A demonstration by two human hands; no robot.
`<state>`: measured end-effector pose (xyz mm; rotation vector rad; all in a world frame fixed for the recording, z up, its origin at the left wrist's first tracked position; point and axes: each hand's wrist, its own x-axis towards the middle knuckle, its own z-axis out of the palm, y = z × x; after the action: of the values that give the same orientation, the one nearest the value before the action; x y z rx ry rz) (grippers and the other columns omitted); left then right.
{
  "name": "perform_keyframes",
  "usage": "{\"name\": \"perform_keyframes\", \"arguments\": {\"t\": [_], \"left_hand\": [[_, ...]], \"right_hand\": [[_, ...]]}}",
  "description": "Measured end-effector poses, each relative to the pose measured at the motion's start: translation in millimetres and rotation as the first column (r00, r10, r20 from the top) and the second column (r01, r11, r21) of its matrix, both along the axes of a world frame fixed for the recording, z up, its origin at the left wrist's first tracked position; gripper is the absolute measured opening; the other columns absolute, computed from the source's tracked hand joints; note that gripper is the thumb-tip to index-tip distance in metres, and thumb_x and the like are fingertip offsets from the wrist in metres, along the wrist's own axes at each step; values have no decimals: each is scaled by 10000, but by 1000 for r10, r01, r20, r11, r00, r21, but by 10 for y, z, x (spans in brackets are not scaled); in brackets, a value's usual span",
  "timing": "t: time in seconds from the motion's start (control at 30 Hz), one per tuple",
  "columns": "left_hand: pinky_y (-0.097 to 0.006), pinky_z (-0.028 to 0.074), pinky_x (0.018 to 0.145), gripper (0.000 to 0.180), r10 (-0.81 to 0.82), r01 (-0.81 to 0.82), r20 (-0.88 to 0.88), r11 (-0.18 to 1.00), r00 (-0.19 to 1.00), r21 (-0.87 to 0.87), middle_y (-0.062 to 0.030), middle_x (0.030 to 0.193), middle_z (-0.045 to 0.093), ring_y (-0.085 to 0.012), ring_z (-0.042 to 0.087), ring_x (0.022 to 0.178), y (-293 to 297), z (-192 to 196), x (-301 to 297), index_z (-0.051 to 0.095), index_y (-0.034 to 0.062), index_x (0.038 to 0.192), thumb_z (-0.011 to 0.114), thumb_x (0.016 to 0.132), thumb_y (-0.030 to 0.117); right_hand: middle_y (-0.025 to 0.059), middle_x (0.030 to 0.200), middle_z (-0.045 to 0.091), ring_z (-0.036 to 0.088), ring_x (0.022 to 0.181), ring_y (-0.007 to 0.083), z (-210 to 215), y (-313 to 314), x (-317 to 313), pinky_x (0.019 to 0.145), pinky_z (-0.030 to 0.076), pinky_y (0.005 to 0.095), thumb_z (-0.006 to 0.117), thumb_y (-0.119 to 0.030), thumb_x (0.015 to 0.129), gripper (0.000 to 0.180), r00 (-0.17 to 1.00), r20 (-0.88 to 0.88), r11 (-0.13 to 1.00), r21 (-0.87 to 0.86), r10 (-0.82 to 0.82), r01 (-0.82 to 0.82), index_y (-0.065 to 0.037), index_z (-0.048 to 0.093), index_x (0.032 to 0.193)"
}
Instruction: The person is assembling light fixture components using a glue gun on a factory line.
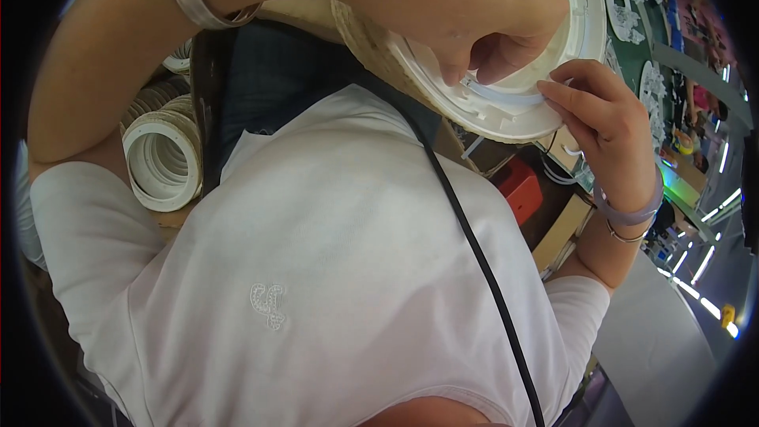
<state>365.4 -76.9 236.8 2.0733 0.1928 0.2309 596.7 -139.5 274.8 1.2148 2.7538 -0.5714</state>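
Note:
A round white plastic ring-shaped housing [506,125] is tilted in front of me at the upper right, with a rough cream-coloured layer [368,43] along its outer side. Along its inner channel runs a narrow translucent white strip [506,97]. My left hand [494,39], reaching across from the left, has its thumb and fingers closed on one end of the strip, inside the ring. At the housing's right edge, my right hand [607,115] pinches the strip farther along between thumb and forefinger. My left hand and wrist cover part of the ring.
Stacked white rings [162,160] lie at my left. Below the housing are a red bin [522,190] and cardboard pieces [563,229]. A black cable [466,221] crosses my white shirt. White parts [624,4] lie on a green work surface [613,47] at the upper right; people sit beyond.

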Motion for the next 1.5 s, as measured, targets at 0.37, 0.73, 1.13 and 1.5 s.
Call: {"name": "perform_keyframes", "arguments": {"t": [0.37,0.73,1.13,1.5], "left_hand": [[-354,334,465,111,-13,57,-231,981,973,187,-157,514,387,-269,345,480,-56,82,94,455,-34,593,499,675,27],[-350,329,467,117,0,30,-226,991,974,131,-159,518,357,-263,306,480,-74,129,35,446,-55,604,491,677,25],[-362,353,493,105,-18,36,-147,992,989,121,-189,538,412,-282,360,489,-78,36,2,469,-71,626,491,668,23],[-348,437,716,140,144,-131,-124,985,982,110,-88,647,555,-250,544,678,-229,-43,141,618,14,704,666,608,103]], "right_hand": [[105,855,548,567,731,214,17,0,47,624,459,269,580,107,631,263,998,53,998,51,-26,24,-8,619,864],[106,867,554,572,747,225,58,-64,39,635,459,275,567,108,632,263,997,69,997,80,-19,14,-7,618,863],[93,837,563,567,722,243,3,-73,0,619,463,298,591,58,621,271,998,65,995,98,-26,20,-42,627,870],[101,863,565,552,748,247,19,-59,-48,647,450,306,599,39,628,235,990,140,989,142,30,-50,-24,622,853]]}}
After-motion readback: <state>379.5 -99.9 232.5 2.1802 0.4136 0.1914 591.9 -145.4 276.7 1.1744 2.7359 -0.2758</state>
